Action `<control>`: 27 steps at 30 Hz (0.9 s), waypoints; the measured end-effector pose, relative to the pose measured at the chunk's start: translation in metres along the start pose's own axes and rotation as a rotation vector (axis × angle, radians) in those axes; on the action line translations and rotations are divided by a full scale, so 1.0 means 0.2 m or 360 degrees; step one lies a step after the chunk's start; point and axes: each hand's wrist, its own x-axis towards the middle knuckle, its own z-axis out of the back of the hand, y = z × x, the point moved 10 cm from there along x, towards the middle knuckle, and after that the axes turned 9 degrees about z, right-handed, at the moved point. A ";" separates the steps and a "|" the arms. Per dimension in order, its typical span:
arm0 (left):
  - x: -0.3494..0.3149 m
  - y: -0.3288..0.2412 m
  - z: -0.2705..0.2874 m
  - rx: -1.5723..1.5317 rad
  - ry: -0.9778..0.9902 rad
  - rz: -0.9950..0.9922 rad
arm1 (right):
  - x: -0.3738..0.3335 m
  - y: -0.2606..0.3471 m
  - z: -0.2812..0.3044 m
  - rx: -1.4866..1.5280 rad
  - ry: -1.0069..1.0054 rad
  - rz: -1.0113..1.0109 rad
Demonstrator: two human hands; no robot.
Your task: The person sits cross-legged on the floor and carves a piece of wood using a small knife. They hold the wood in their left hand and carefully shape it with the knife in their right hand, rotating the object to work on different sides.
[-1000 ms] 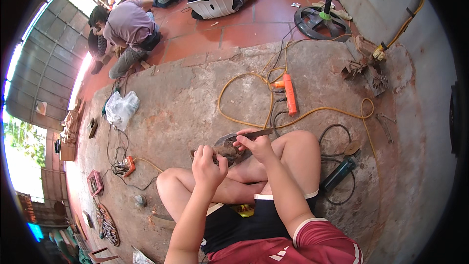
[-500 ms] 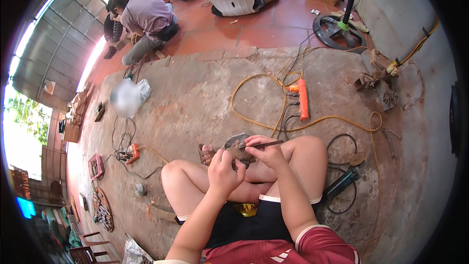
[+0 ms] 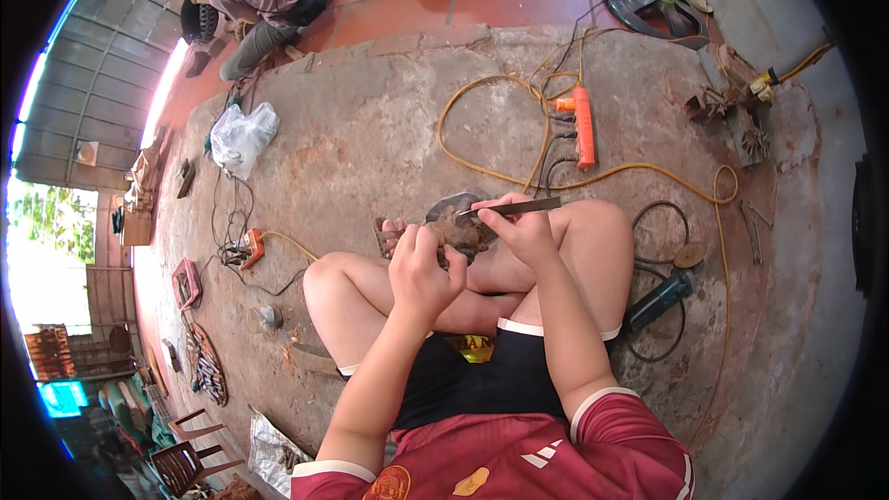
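Note:
Above my crossed legs lies a rough brown piece [image 3: 460, 231], apparently carved, with an uneven surface. My left hand [image 3: 425, 270] is closed at its near left side, thumb and fingers gripping its edge; the exact hold is partly hidden. My right hand [image 3: 524, 228] pinches a thin, dark, flat chisel-like tool [image 3: 528, 207], whose narrow tip points left onto the piece. Just behind the piece is a grey rounded thing [image 3: 451, 203], partly covered. Toes of a foot show beside my left hand.
An orange power strip [image 3: 583, 128] with a looping yellow cord lies ahead. A teal power tool [image 3: 659, 302] with a black cable rests by my right knee. To the left are a clear plastic bag [image 3: 243, 139], a pink basket [image 3: 186, 283] and cords. Another person [image 3: 264, 0] sits farther off.
My view has tilted down, so the scene sits higher in the picture. The tool in my right hand has shifted and shows more of its flat dark length. My left hand keeps its grip.

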 end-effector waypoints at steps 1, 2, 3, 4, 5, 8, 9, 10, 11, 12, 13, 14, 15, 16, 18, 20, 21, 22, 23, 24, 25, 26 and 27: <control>0.00 0.00 0.00 0.0020 -0.0023 -0.0036 | 0.00 -0.01 -0.01 -0.0033 0.0014 0.0022; 0.01 0.00 0.00 0.0020 -0.0015 -0.0034 | 0.00 -0.02 -0.02 -0.0067 0.0029 0.0043; 0.01 0.00 0.00 0.0021 -0.0007 -0.0032 | -0.01 -0.02 -0.03 -0.0101 0.0044 0.0064; 0.01 0.01 0.00 0.0024 -0.0002 -0.0027 | -0.01 -0.01 -0.04 -0.0113 0.0051 0.0103; 0.01 0.01 -0.01 0.0035 -0.0001 -0.0030 | -0.01 0.00 -0.06 -0.0125 0.0058 0.0142; 0.00 0.02 -0.01 0.0056 -0.0001 -0.0033 | -0.02 0.07 -0.10 -0.0308 0.0088 0.0230; 0.00 0.01 -0.01 0.0051 0.0000 -0.0030 | -0.02 0.11 -0.11 -0.0394 0.0100 0.0254; 0.00 0.01 0.00 0.0044 0.0001 -0.0028 | -0.02 0.15 -0.13 -0.0491 0.0148 0.0348; 0.00 0.01 -0.01 0.0050 -0.0001 -0.0034 | -0.03 0.20 -0.15 -0.0589 0.0198 0.0441; 0.00 0.01 -0.01 0.0057 -0.0002 -0.0040 | -0.03 0.23 -0.17 -0.0685 0.0247 0.0535; -0.01 0.01 -0.01 0.0063 -0.0004 -0.0047 | -0.03 0.25 -0.17 -0.0713 0.0256 0.0559; -0.01 0.01 -0.01 0.0061 -0.0003 -0.0051 | -0.04 0.27 -0.18 -0.0741 0.0265 0.0584; -0.01 0.01 -0.01 0.0058 -0.0003 -0.0054 | -0.04 0.29 -0.19 -0.0768 0.0274 0.0609; -0.01 0.01 -0.01 0.0056 -0.0003 -0.0059 | -0.04 0.29 -0.19 -0.0755 0.0275 0.0611; -0.01 0.01 -0.01 0.0057 -0.0015 -0.0067 | -0.04 0.29 -0.19 -0.0730 0.0274 0.0615; -0.01 0.01 -0.01 0.0060 -0.0009 -0.0061 | -0.04 0.29 -0.20 -0.0755 0.0269 0.0615; -0.01 0.02 -0.02 0.0063 0.0001 -0.0050 | -0.04 0.28 -0.20 -0.0768 0.0266 0.0616; -0.01 0.02 -0.02 0.0067 0.0013 -0.0038 | -0.05 0.29 -0.20 -0.0803 0.0253 0.0680; -0.01 0.02 -0.02 0.0067 0.0005 -0.0044 | -0.05 0.29 -0.20 -0.0837 0.0241 0.0744; -0.01 0.01 -0.02 0.0067 -0.0003 -0.0050 | -0.05 0.30 -0.20 -0.0872 0.0228 0.0808; -0.01 0.01 -0.01 0.0066 -0.0010 -0.0056 | -0.05 0.31 -0.20 -0.0939 0.0227 0.0823; -0.01 0.02 -0.01 0.0076 -0.0007 -0.0047 | -0.06 0.32 -0.21 -0.1007 0.0225 0.0838; 0.00 0.02 -0.01 0.0085 -0.0004 -0.0038 | -0.06 0.32 -0.22 -0.1075 0.0223 0.0853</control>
